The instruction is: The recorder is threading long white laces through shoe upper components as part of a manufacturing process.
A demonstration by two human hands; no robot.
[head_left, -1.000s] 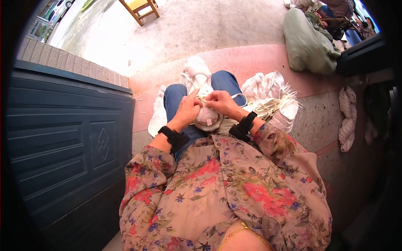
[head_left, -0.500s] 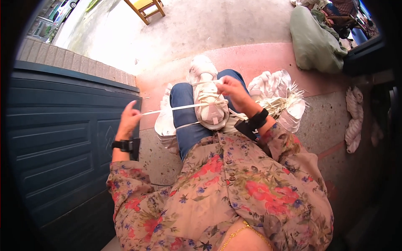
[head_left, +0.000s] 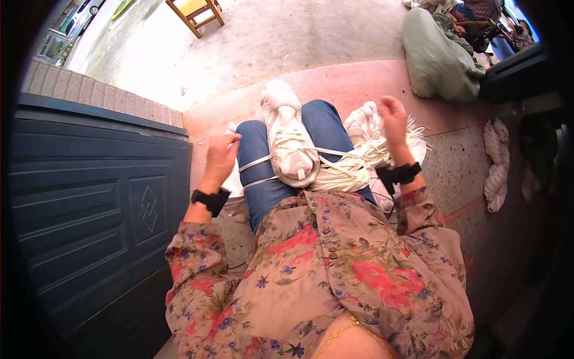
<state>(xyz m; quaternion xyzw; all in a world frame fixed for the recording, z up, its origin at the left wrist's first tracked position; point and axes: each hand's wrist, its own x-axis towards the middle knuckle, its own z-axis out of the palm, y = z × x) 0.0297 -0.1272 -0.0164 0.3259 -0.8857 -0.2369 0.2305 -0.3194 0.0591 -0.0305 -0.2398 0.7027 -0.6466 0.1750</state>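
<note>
A pale pink and white sneaker (head_left: 293, 149) lies on my lap between my thighs, its toe pointing away from me. Loose cream shoelaces (head_left: 257, 161) stretch from it over my left thigh and rightward toward a bundle of cream laces (head_left: 344, 175) on my right thigh. My left hand (head_left: 222, 157) is beside my left knee with its fingers curled together; whether a lace is in them is hidden. Raised above the white shoes at the right, my right hand (head_left: 394, 122) has curled, slightly blurred fingers, and I cannot make out anything in them.
White shoes (head_left: 365, 122) are piled by my right leg, with more partly hidden at my left. A dark blue panelled door (head_left: 107, 197) stands close on the left. Ahead are a green sack (head_left: 439, 60) and a wooden chair (head_left: 197, 15); a white twisted bundle (head_left: 496, 164) lies far right.
The lace stretched between my hands has dropped across the sneaker and thighs. My left hand moved inward and up; my right hand swung out to the right, away from the sneaker.
</note>
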